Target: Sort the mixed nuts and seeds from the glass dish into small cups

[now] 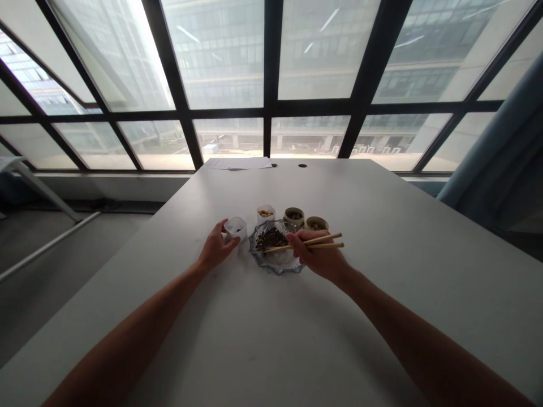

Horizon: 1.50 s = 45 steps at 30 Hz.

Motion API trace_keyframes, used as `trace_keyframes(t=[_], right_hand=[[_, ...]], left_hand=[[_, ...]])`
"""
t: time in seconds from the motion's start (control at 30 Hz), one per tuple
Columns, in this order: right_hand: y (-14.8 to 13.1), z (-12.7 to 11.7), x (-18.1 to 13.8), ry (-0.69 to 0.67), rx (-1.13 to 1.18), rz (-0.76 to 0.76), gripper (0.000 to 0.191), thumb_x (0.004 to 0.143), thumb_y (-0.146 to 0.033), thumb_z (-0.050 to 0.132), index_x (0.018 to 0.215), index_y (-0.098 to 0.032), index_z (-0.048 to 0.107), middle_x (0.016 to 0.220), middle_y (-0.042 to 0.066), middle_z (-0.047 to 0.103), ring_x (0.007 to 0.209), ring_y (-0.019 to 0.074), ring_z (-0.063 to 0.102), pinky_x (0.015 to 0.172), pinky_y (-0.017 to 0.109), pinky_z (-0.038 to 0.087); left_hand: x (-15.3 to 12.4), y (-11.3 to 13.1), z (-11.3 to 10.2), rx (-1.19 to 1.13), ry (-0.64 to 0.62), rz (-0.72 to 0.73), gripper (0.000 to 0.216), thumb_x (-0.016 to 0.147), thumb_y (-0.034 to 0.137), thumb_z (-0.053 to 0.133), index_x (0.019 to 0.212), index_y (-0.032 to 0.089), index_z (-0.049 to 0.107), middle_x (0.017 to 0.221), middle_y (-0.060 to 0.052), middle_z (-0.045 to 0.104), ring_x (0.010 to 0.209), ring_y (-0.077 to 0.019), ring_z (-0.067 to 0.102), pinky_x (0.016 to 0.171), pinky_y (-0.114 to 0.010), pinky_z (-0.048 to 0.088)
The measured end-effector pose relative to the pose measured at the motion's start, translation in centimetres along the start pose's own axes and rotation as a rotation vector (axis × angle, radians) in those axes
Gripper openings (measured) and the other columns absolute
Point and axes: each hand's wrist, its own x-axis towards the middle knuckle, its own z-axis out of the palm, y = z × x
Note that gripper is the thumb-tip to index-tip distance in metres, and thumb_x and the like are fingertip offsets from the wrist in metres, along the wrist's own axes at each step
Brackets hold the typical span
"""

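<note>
The right hand [320, 257] is closed on a pair of wooden chopsticks [314, 242], fingers folded over them and pinching them near their middle; the sticks lie close together, almost parallel, with their long axis running nearly level across the view from right to left; the blunt ends jut out past the knuckles to the person's right and sit a touch higher, while the tips point left and slightly down, reaching over the glass dish [278, 264] to the near edge of the dark pile [270, 237] heaped in it; whether the tips touch the pile cannot be told; the dish is clear with a wavy rim and stands on the white table [271, 345] just in front of the person, the right hand resting at its right rim; the left hand [215, 249] is just beside the dish on its left, thumb and fingers curved around a small white cup [236, 228] and gripping its side, the cup upright on the table; behind the dish stand three more small vessels in a row: a second white cup [266, 213] with pale bits inside, a tan bowl [294, 216], and another tan bowl [316, 224] touching or nearly touching the knuckles; at the table's far edge lies a sheet of paper [241, 163], near two round holes [302, 165] in the tabletop.
</note>
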Motion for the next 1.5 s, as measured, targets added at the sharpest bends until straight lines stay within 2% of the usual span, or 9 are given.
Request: trace_keyframes(t=[0.13,0.27,0.5,0.6,0.73,0.87,1.07,1.33,1.5], right_hand=[[-0.9,-0.5,-0.4,-0.111,-0.051,-0.183,0.054,0.094,-0.059,0.050,0.057,-0.021,0.053,0.047,-0.002,0.055,0.042,0.0097,0.050,0.047,0.023,0.038],[-1.0,-0.7,-0.4,-0.127,-0.007,-0.132,0.054,0.092,-0.062,0.051,0.058,-0.020,0.053,0.049,-0.001,0.058,0.042,0.0100,0.053,0.044,0.022,0.040],[2.2,-2.9,2.3,0.343,0.378,0.235,0.059,0.074,-0.075,0.064,0.066,-0.017,0.063,0.044,0.003,0.061,0.031,0.0127,0.051,0.031,0.024,0.040],[3.5,-4.7,3.0,0.510,0.403,0.201,0.057,0.078,-0.073,0.063,0.066,-0.017,0.062,0.044,0.004,0.061,0.031,0.0125,0.051,0.032,0.023,0.041],[4.0,-6.3,2.4,0.622,0.119,-0.025,0.054,0.089,-0.067,0.055,0.072,-0.017,0.065,0.051,0.004,0.065,0.038,0.0132,0.058,0.039,0.024,0.047],[4.1,-7.0,1.7,0.523,-0.112,-0.163,0.052,0.093,-0.064,0.052,0.072,-0.018,0.065,0.054,0.004,0.067,0.044,0.0144,0.063,0.046,0.025,0.051],[4.5,-7.5,1.7,0.491,-0.193,-0.178,0.052,0.095,-0.061,0.049,0.070,-0.018,0.064,0.054,0.003,0.067,0.045,0.0136,0.062,0.049,0.025,0.051],[4.4,-6.9,2.8,0.737,0.232,0.037,0.050,0.090,-0.062,0.055,0.069,-0.017,0.061,0.047,0.001,0.062,0.033,0.0112,0.054,0.034,0.022,0.043],[5.0,-7.0,3.3,0.810,0.329,0.075,0.054,0.088,-0.067,0.055,0.066,-0.017,0.060,0.044,0.000,0.061,0.030,0.0104,0.052,0.031,0.021,0.040]], left_hand=[[0.0,-0.1,0.0,0.004,-0.004,-0.011,0.073,0.075,0.045,0.070,0.138,0.014,0.049,0.108,-0.012,0.067,0.096,-0.0253,0.067,0.088,-0.041,0.054],[-0.1,-0.2,0.2,-0.011,-0.017,-0.032,0.076,0.075,0.044,0.070,0.140,0.012,0.047,0.113,-0.014,0.066,0.102,-0.0271,0.066,0.091,-0.043,0.053],[0.6,1.2,-1.0,-0.044,0.098,0.090,0.076,0.079,0.051,0.069,0.141,0.015,0.044,0.142,-0.020,0.052,0.129,-0.0319,0.052,0.104,-0.049,0.046],[1.3,4.1,-1.2,0.018,0.083,0.189,0.068,0.082,0.049,0.067,0.139,0.018,0.046,0.141,-0.017,0.056,0.133,-0.0313,0.050,0.112,-0.050,0.038],[3.2,9.2,1.9,0.069,-0.105,0.253,0.076,0.082,0.047,0.069,0.146,0.021,0.038,0.135,-0.013,0.064,0.128,-0.0324,0.055,0.113,-0.053,0.032],[6.1,13.4,7.2,0.187,-0.265,0.284,0.087,0.075,0.048,0.076,0.147,0.015,0.038,0.135,-0.021,0.062,0.130,-0.0386,0.053,0.113,-0.055,0.028],[8.9,15.4,11.0,0.331,-0.428,0.150,0.089,0.071,0.051,0.077,0.142,0.012,0.041,0.122,-0.024,0.068,0.120,-0.0426,0.059,0.106,-0.056,0.034],[8.8,14.9,10.9,0.199,-0.218,0.346,0.082,0.070,0.034,0.079,0.141,0.014,0.043,0.121,-0.017,0.069,0.118,-0.0351,0.060,0.105,-0.047,0.040],[8.5,14.8,11.0,0.146,-0.149,0.390,0.086,0.071,0.033,0.078,0.146,0.016,0.037,0.129,-0.013,0.067,0.123,-0.0313,0.057,0.107,-0.044,0.041]])
